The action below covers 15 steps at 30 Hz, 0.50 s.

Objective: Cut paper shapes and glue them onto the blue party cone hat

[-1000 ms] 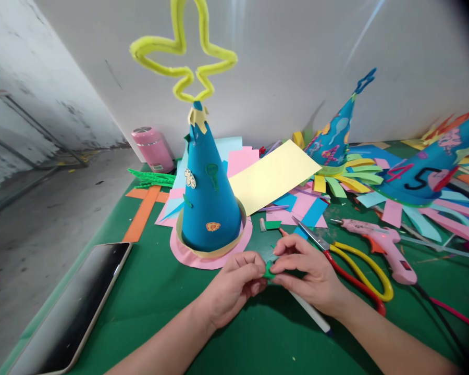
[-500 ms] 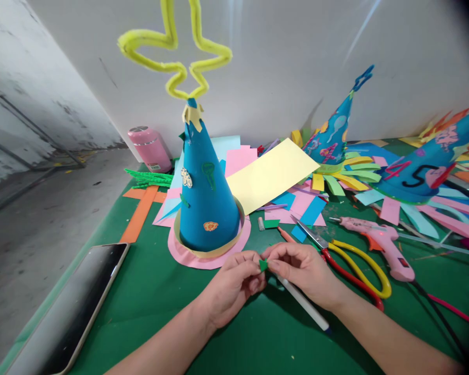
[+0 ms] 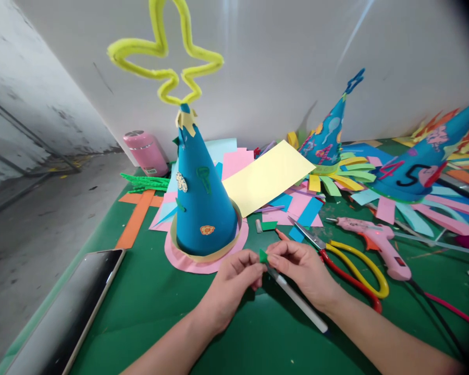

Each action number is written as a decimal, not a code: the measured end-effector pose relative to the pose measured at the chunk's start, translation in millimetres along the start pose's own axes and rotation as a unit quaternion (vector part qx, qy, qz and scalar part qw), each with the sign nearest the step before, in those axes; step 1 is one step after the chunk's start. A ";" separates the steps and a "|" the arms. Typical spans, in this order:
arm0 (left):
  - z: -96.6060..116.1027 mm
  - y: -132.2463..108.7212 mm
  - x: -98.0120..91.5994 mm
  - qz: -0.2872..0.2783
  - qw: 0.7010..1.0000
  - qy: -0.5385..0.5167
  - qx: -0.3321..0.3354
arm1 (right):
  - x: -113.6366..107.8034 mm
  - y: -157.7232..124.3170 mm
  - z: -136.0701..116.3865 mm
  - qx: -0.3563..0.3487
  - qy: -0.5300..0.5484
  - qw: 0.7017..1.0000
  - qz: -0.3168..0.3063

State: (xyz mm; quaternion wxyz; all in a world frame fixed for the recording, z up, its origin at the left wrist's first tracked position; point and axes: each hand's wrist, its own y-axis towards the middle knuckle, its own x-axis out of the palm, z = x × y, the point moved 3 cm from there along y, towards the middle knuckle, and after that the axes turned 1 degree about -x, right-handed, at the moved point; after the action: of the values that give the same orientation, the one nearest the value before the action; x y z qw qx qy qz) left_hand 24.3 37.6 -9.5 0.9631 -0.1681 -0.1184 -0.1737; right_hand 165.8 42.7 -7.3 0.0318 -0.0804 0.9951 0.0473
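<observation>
Between the fingertips of my left hand (image 3: 238, 284) and my right hand (image 3: 303, 268) is a small piece of green paper (image 3: 263, 256). Both hands are closed in a pinch on it, just above the table. Under my right hand lies a white pen (image 3: 299, 301) with a dark blue end. A blue paper cone hat (image 3: 205, 208) stands upright behind my left hand, with a pink brim, stickers and bits of green on its side. From its tip rises a yellow pipe-cleaner shape (image 3: 162, 62).
Scissors (image 3: 349, 260) with red and yellow handles and a pink glue gun (image 3: 375, 239) lie to the right. A phone (image 3: 80, 307) lies at left. Behind are a pink bottle (image 3: 145, 152), a yellow paper sheet (image 3: 269, 179), coloured scraps and more decorated cone hats (image 3: 328, 140).
The green piece has turned between my fingers and now points upward. My left fingertips have shifted slightly on it. The whole view has swung a little to the right.
</observation>
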 end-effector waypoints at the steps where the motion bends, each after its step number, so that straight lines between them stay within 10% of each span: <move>1: 0.9 -0.5 0.1 0.007 0.999 0.032 0.013 | -0.4 -0.7 -0.6 -0.015 -0.008 1.000 0.004; 15: 4.8 -3.2 -3.1 -0.005 0.999 0.005 0.033 | -5.8 -11.2 -11.4 -0.306 -0.262 0.914 -0.051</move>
State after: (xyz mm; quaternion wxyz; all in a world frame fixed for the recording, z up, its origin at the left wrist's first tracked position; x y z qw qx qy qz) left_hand 19.4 37.4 -5.1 0.9678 -0.1345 -0.1201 -0.1756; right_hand 172.7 31.4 3.4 0.2674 -0.1211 0.8825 0.3675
